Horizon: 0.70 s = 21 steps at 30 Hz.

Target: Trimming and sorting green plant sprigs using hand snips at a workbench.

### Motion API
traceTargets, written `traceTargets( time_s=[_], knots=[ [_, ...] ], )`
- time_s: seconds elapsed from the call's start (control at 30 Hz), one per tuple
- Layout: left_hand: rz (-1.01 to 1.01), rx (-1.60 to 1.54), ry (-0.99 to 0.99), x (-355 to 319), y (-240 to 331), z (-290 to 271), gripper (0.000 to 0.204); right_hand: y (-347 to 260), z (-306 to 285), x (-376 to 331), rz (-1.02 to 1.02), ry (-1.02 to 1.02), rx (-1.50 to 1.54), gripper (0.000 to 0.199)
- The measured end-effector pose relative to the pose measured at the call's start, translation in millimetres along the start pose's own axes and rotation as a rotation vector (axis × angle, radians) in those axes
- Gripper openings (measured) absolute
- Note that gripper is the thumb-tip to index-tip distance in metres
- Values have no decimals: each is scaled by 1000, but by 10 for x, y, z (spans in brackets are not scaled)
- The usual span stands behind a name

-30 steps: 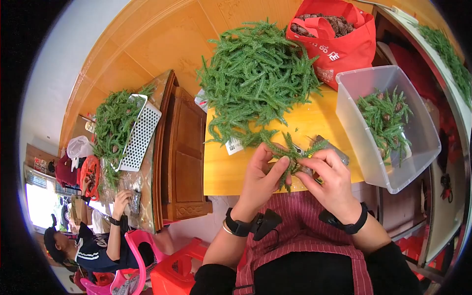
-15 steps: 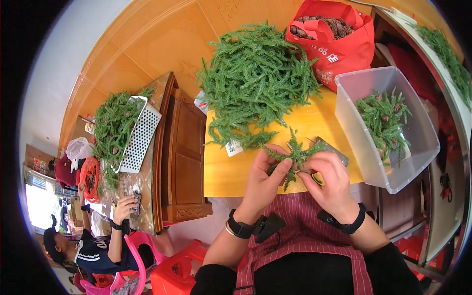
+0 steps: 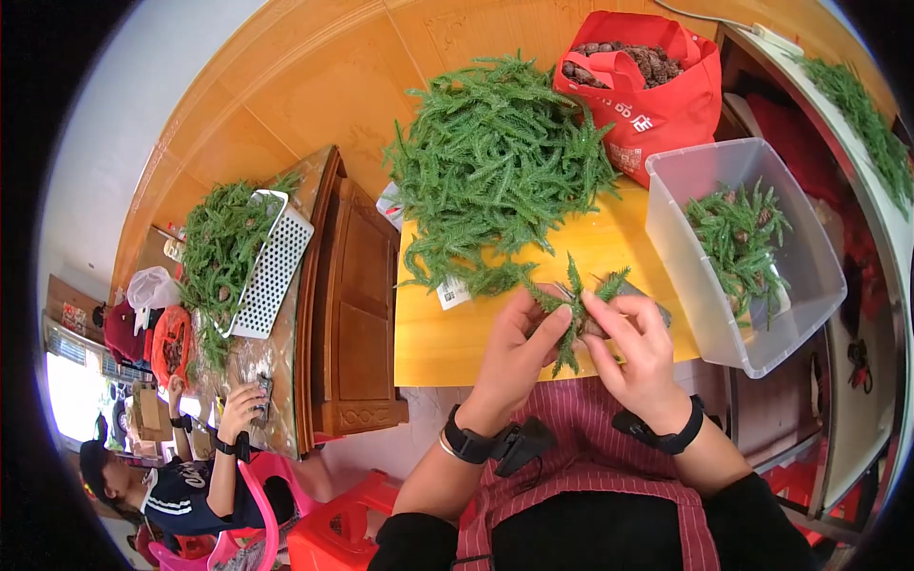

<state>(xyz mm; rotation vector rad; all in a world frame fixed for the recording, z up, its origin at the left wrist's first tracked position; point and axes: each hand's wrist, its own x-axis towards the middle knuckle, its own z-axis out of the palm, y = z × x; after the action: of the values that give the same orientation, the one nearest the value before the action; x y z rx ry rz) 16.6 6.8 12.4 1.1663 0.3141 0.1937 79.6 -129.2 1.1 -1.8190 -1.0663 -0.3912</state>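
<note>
Above the front edge of the yellow tabletop (image 3: 447,347), I hold an artificial pine sprig (image 3: 567,357) with several spread green branches. My left hand (image 3: 514,347) is closed on its left side, thumb pressed against the middle. My right hand (image 3: 636,354) pinches at its right side with thumb and index finger. A bit of brown shows between the fingers there, perhaps a pine cone, mostly hidden. Beyond my hands lies a big heap of loose green sprigs (image 3: 500,162). A dark flat object (image 3: 664,312) is partly covered by my right hand.
At right stands a clear plastic bin (image 3: 800,328) holding sprigs with cones (image 3: 738,238). Behind it is a red bag (image 3: 666,119) full of pine cones (image 3: 647,62). Leftward, a co-worker's hand (image 3: 243,409) works at another table beside a white perforated basket (image 3: 271,276) and more greenery.
My right thumb and index finger have shifted up and inward on the sprig, which has turned slightly. The left hand keeps its hold. The co-worker's other hand has drawn back from the red basket.
</note>
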Motion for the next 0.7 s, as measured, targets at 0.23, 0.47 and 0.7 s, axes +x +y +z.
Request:
traceTargets(
  time_s=[0.23,0.47,0.7],
  knots=[
    [-8,2,-61,20,-25,-17,15,16,-69,49,7,10,-24,40],
    [124,-9,-55,26,-38,17,14,44,-42,36,46,47,67,35],
    [105,43,-78,11,13,24,14,48,-47,18,95,83,177,34]
  ],
)
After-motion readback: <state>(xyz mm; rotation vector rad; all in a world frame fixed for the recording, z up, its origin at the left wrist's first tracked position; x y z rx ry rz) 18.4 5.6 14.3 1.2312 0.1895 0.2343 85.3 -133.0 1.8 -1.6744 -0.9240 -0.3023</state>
